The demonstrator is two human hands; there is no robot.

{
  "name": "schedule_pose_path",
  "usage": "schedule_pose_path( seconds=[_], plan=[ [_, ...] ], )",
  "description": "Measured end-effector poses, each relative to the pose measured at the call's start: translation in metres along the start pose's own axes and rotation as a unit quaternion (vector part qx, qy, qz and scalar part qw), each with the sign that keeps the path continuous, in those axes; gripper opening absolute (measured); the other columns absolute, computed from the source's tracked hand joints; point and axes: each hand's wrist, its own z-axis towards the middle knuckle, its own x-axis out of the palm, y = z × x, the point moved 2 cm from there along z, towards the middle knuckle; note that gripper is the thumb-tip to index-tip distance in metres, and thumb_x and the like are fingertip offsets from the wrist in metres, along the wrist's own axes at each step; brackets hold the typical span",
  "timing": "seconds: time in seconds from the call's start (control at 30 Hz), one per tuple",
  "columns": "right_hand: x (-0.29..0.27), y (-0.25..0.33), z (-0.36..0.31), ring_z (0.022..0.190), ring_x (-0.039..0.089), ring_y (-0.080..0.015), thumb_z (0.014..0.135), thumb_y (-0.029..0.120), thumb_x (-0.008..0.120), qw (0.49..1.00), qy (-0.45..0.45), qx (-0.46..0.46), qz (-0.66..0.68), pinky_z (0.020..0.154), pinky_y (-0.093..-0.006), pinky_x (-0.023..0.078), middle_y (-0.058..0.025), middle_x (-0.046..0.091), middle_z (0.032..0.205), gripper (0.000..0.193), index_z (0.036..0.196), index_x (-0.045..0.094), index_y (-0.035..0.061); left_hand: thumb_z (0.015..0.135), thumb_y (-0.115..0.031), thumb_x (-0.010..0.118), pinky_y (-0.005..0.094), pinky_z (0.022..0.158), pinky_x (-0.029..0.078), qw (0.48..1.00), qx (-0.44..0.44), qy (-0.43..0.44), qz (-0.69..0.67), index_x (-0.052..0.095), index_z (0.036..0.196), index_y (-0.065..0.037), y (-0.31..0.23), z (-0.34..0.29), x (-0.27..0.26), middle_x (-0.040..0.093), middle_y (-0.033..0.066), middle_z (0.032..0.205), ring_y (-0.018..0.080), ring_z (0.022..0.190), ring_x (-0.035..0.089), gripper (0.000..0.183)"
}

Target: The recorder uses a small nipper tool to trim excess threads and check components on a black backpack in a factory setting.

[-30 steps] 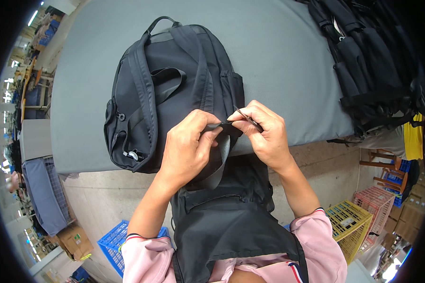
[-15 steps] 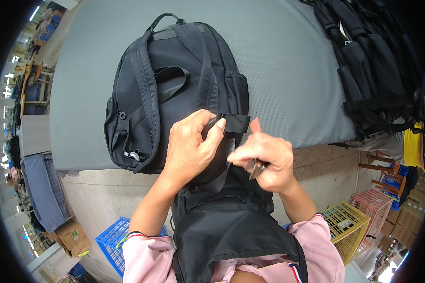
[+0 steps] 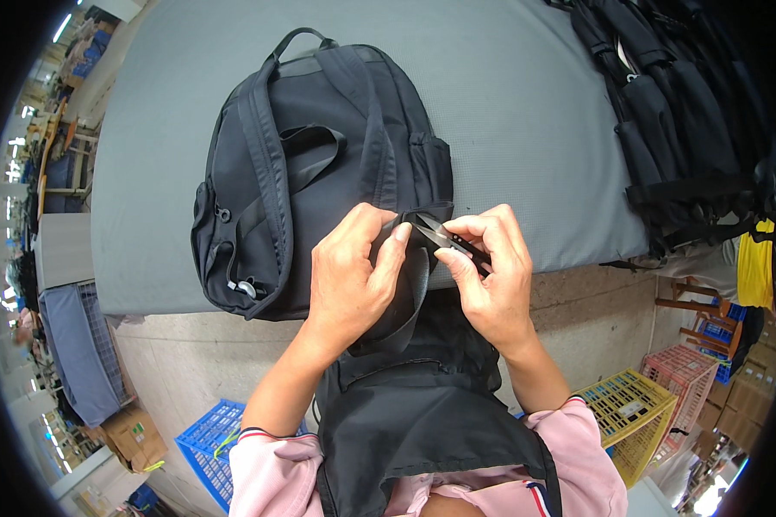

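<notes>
A black backpack [image 3: 328, 103] lies with its shoulder straps up at the front edge of the table. My left hand [image 3: 353, 267] is closed, pinching a black webbing strap [image 3: 416, 293] at the bag's lower right corner between thumb and fingers. The strap's lower part hangs in a loop over the table edge. In my right hand [image 3: 498, 276] are thread snips [image 3: 470, 250] with dark handles, gripped between thumb and fingers. Their metal blades point left and reach the strap beside my left fingertips. Whether the blades are cutting anything is too small to tell.
More black bags [image 3: 681, 129] are piled at the table's right. The grey table [image 3: 526, 155] ends just before my body. Below are a blue crate [image 3: 211, 439] at left, and a yellow crate [image 3: 634, 405] and a red crate [image 3: 681, 375] at right. I wear a black apron [image 3: 422, 422].
My right hand has turned the snips, bringing their blades from pointing down to the strap. A small reddish piece above that hand no longer shows. My left hand keeps its pinch.
</notes>
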Motion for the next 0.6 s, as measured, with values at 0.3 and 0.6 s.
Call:
schedule_pose_path(
  seconds=[0.3,0.6],
  plan=[
    [0.01,0.0,-0.002,0.063,0.06,-0.0186,0.076,0.009,0.071,0.998,-0.056,-0.014,-0.009,0.054,-0.0295,0.047,-0.0058,0.054,0.083,0.021,0.093,0.06,0.0044,0.086,-0.009,0.063,0.0309,0.054,0.044,0.999,-0.005,0.017,-0.046,0.061,0.085,0.004,0.003,-0.003,0.001,0.057,0.0106,0.068,0.0212,0.057,0.058,0.013],
    [0.01,0.002,0.0,0.062,0.059,-0.0161,0.076,0.006,0.071,0.999,-0.044,-0.015,-0.006,0.056,-0.0271,0.047,-0.0053,0.054,0.08,0.017,0.09,0.061,0.0022,0.086,-0.008,0.064,0.0292,0.053,0.045,0.998,-0.005,0.006,-0.06,0.061,0.086,0.004,0.006,-0.006,0.002,0.058,0.0101,0.07,0.0194,0.059,0.06,0.012]
  ],
)
